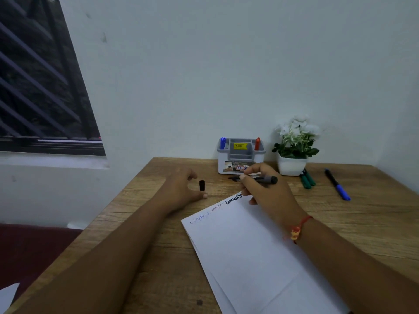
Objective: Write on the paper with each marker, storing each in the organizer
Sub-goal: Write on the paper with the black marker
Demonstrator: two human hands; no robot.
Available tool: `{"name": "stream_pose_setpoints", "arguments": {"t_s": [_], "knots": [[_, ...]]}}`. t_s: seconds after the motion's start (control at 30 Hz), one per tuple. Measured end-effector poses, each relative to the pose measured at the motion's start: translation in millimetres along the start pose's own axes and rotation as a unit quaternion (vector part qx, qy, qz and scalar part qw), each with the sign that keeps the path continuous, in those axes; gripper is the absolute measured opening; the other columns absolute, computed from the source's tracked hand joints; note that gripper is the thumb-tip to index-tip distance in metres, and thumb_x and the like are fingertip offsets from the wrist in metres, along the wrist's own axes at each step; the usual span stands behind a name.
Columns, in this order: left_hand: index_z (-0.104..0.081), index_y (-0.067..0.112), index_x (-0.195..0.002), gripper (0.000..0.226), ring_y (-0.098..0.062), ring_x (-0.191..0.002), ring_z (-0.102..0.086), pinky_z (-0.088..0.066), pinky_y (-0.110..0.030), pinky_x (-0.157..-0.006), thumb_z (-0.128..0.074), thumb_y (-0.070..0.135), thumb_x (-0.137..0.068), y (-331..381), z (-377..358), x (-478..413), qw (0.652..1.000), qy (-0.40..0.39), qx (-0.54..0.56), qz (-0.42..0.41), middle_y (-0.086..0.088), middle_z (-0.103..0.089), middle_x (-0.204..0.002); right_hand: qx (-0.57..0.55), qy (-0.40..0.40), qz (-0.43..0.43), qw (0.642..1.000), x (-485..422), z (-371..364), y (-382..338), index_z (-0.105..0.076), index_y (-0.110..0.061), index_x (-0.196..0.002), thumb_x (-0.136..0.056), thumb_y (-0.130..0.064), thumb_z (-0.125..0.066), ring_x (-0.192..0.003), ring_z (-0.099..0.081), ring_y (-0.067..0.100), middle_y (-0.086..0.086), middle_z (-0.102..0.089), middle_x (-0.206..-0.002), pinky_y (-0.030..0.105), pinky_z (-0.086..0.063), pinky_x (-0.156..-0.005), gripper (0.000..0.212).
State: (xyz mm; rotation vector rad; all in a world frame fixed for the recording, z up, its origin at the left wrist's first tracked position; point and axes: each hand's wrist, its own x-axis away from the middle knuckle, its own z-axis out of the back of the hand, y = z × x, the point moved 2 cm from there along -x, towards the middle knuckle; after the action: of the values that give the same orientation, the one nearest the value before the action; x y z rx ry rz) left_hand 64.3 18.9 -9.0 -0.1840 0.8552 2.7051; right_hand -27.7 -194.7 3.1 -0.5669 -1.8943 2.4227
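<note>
My right hand [267, 191] grips an uncapped black marker [260, 179], held level above the far edge of the white paper [254, 250], tip pointing left. Blue, faint and black scribbles run along the paper's top edge. The black cap [201, 185] stands upright on the wooden table [158, 245], just right of my left hand [181, 189], whose fingers are spread around it without touching it. The grey-and-white organizer [240, 157] stands at the back against the wall, with a blue marker [222, 143] in its left slot and a red marker [257, 143] in its right slot.
A white pot of white flowers [294, 152] sits right of the organizer. Two green markers [307, 180] lie in front of the pot. Another blue-capped marker [337, 184] lies further right. A barred window is on the left wall.
</note>
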Motion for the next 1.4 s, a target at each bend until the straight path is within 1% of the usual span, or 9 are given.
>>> {"name": "stream_pose_setpoints", "arguments": {"t_s": [0.07,0.13,0.2,0.27,0.4,0.57,0.93,1.2,1.4], "knots": [[-0.062,0.024,-0.114,0.052,-0.015,-0.108,-0.049,-0.044,-0.031,-0.09,-0.084,0.041,-0.07,-0.9,-1.5,-1.5,1.0,0.013,0.006,-0.003,0.008,-0.051,-0.112,0.005,0.002,0.018,1.0,0.4,0.1,0.0,-0.067,-0.018,-0.096,-0.092,-0.018,-0.07,-0.069,-0.069,0.011,0.01,-0.073,-0.086,0.022,-0.053,-0.049,0.006],[-0.067,0.026,-0.101,0.031,-0.016,-0.104,-0.05,-0.043,-0.029,-0.083,-0.082,0.034,-0.074,-0.2,-3.4,-2.4,0.999,0.026,0.026,-0.004,0.007,-0.056,-0.108,0.005,0.001,0.035,0.999,0.8,0.4,-0.2,-0.07,-0.021,-0.095,-0.09,-0.019,-0.074,-0.071,-0.068,0.014,0.01,-0.073,-0.086,0.022,-0.053,-0.05,0.006],[-0.069,0.025,-0.091,0.015,-0.016,-0.095,-0.055,-0.042,-0.028,-0.073,-0.077,0.025,-0.078,3.2,-3.9,-2.3,0.998,0.042,0.047,0.0,0.005,-0.061,-0.098,-0.005,-0.011,0.042,0.999,1.2,0.4,-0.2,-0.072,-0.022,-0.096,-0.091,-0.02,-0.073,-0.074,-0.069,0.017,0.013,-0.074,-0.087,0.023,-0.054,-0.052,0.005],[-0.066,0.026,-0.086,0.01,-0.015,-0.084,-0.061,-0.045,-0.027,-0.067,-0.071,0.019,-0.081,7.9,-2.0,-1.9,0.994,0.06,0.088,-0.004,0.002,-0.066,-0.087,-0.025,-0.02,0.036,0.999,1.4,-0.5,-1.0,-0.073,-0.02,-0.099,-0.095,-0.02,-0.067,-0.075,-0.07,0.014,0.015,-0.074,-0.085,0.025,-0.055,-0.055,0.007],[-0.061,0.024,-0.086,0.016,-0.009,-0.08,-0.062,-0.046,-0.017,-0.065,-0.073,0.015,-0.081,19.2,2.4,4.4,0.979,0.075,0.186,-0.047,0.003,-0.068,-0.09,-0.074,-0.013,0.034,0.997,2.0,-0.6,-3.6,-0.074,-0.013,-0.106,-0.099,-0.019,-0.061,-0.076,-0.072,0.01,0.011,-0.076,-0.088,0.023,-0.055,-0.057,0.016],[-0.063,0.024,-0.082,0.021,-0.005,-0.072,-0.06,-0.048,-0.019,-0.062,-0.074,0.007,-0.079,30.7,1.1,11.2,0.96,0.049,0.251,-0.112,0.001,-0.069,-0.086,-0.1,0.004,0.052,0.994,3.8,2.8,-7.5,-0.074,-0.009,-0.102,-0.1,-0.016,-0.059,-0.073,-0.072,0.014,0.014,-0.077,-0.086,0.023,-0.057,-0.06,0.017],[-0.064,0.021,-0.084,0.02,-0.002,-0.071,-0.061,-0.047,-0.015,-0.061,-0.075,0.006,-0.079,36.2,4.0,13.8,0.963,0.061,0.231,-0.125,0.005,-0.069,-0.083,-0.109,0.007,0.051,0.993,3.3,2.8,-8.3,-0.074,-0.006,-0.102,-0.101,-0.016,-0.058,-0.071,-0.072,0.015,0.011,-0.077,-0.08,0.024,-0.057,-0.059,0.019],[-0.067,0.021,-0.087,0.018,-0.001,-0.07,-0.059,-0.048,-0.016,-0.063,-0.075,0.007,-0.08,37.7,4.1,15.3,0.966,0.058,0.211,-0.136,0.0,-0.069,-0.084,-0.102,-0.004,0.045,0.994,3.8,1.5,-7.0,-0.075,-0.008,-0.102,-0.1,-0.017,-0.059,-0.073,-0.072,0.015,0.01,-0.077,-0.08,0.025,-0.057,-0.06,0.018],[-0.071,0.033,-0.092,0.025,-0.004,-0.084,-0.065,-0.053,-0.024,-0.08,-0.076,0.011,-0.082,43.4,5.7,17.5,0.969,0.041,0.195,-0.147,0.007,-0.072,-0.089,-0.109,-0.014,0.031,0.994,1.8,2.5,-5.0,-0.075,-0.007,-0.1,-0.1,-0.018,-0.061,-0.071,-0.072,0.015,0.009,-0.076,-0.078,0.023,-0.055,-0.058,0.018]]}}
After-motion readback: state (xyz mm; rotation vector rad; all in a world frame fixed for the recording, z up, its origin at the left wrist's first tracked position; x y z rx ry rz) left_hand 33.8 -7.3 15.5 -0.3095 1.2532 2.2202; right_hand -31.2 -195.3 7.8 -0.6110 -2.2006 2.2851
